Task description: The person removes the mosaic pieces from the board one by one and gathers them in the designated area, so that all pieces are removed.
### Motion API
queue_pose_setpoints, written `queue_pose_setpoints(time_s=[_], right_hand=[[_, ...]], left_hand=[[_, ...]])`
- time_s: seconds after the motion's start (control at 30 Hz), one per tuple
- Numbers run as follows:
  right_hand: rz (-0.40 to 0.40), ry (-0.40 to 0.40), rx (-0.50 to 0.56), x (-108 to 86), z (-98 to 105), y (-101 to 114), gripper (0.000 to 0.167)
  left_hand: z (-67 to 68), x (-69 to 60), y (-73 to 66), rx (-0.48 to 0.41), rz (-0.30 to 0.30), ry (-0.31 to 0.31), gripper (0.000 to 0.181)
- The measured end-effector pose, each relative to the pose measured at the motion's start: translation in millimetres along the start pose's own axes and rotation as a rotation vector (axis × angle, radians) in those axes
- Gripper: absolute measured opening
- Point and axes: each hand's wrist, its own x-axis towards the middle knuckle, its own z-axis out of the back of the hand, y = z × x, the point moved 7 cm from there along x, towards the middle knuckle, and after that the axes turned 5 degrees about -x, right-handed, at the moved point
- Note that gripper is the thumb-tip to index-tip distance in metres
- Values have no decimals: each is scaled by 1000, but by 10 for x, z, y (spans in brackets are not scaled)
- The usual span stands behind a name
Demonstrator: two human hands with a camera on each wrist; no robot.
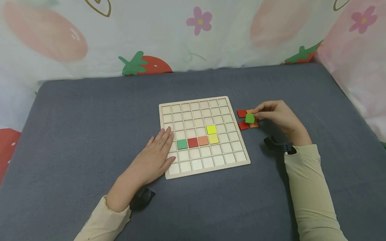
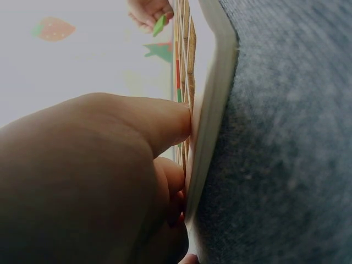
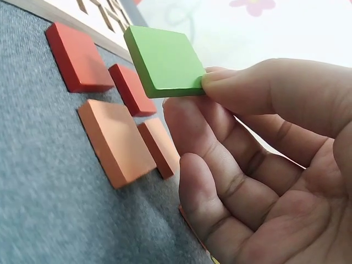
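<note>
Between thumb and fingertips, my right hand (image 1: 280, 117) pinches a light green square tile (image 3: 165, 61) by one edge, held above the table. Below it lie red tiles (image 3: 80, 60) and orange tiles (image 3: 116, 144), just right of a wooden grid board (image 1: 208, 170). My left hand (image 1: 153, 159) rests with straight fingers on the board's left edge. In one row of the board sit a darker green tile (image 1: 182, 144), a red tile (image 1: 193, 142), an orange tile (image 1: 203, 140) and a yellow tile (image 1: 213, 139). Another yellow tile (image 1: 211, 129) sits directly above that one.
A dark grey cloth covers the table (image 1: 84, 134). Behind it hangs a pale curtain (image 1: 223, 40) printed with strawberries and flowers. Black wrist straps (image 1: 277, 145) are worn on both arms. In the right wrist view, a sliver of yellow shows at the bottom edge.
</note>
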Motion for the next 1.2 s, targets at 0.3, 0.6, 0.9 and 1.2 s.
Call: queue_pose_setpoints(time_s=[0.3, 0.6, 0.9, 1.2], right_hand=[[8, 12, -46, 7, 36, -39, 13], [-10, -34, -26, 3, 66, -74, 9], [5, -20, -66, -4, 108, -92, 18], [-26, -37, -108, -5, 170, -148, 22]], left_hand=[[4, -2, -10, -4, -11, -13, 65], [8, 2, -11, -4, -12, -18, 66], [1, 3, -7, -5, -16, -20, 65], [3, -1, -11, -2, -12, -15, 65]])
